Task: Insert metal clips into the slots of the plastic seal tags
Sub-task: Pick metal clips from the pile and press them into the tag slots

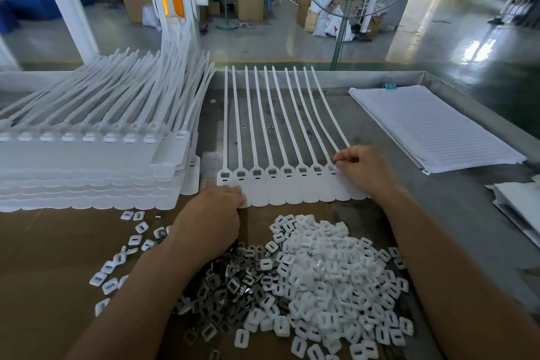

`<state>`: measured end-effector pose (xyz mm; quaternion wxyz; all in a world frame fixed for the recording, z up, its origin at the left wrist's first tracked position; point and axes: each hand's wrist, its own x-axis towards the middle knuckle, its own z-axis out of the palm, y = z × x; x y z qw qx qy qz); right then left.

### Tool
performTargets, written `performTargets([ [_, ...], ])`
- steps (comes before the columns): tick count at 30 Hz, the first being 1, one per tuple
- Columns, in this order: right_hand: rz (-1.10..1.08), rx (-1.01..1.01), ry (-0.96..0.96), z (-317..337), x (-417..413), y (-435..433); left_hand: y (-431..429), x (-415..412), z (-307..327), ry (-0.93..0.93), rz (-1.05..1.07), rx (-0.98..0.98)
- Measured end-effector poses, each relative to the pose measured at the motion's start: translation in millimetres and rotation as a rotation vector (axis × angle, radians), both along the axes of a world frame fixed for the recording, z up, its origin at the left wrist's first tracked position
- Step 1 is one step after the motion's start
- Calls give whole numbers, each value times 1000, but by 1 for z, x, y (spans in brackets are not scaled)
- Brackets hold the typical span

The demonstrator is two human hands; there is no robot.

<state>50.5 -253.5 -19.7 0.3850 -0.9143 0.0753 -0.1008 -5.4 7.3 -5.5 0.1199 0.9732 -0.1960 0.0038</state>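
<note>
A joined strip of white plastic seal tags [295,193] lies flat on the table, long tails pointing away from me. Several of its slots on the left hold a dark metal clip. My right hand [361,168] is at the strip's right end, its thumb and forefinger pinching a small metal clip over a tag head. My left hand [213,213] rests with curled fingers on the strip's lower left edge and holds it down. Below lie a heap of metal clips [233,280] and a heap of white plastic caps [330,275].
Stacked tag strips [87,161] fill the left of the table. A clipped pad of lined paper [432,126] lies at the right, with white cardboard [517,202] beyond it. Brown cardboard [43,272] covers the near table. A fan stand [342,35] stands behind the table edge.
</note>
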Motion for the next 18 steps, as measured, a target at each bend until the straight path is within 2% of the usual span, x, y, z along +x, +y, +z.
performTargets([
  [11,55,-138,32,-3,7,2,-1,0,2,-8,-19,37],
  [18,-33,3,12,-1,5,6,0,0,2,-10,-10,18],
])
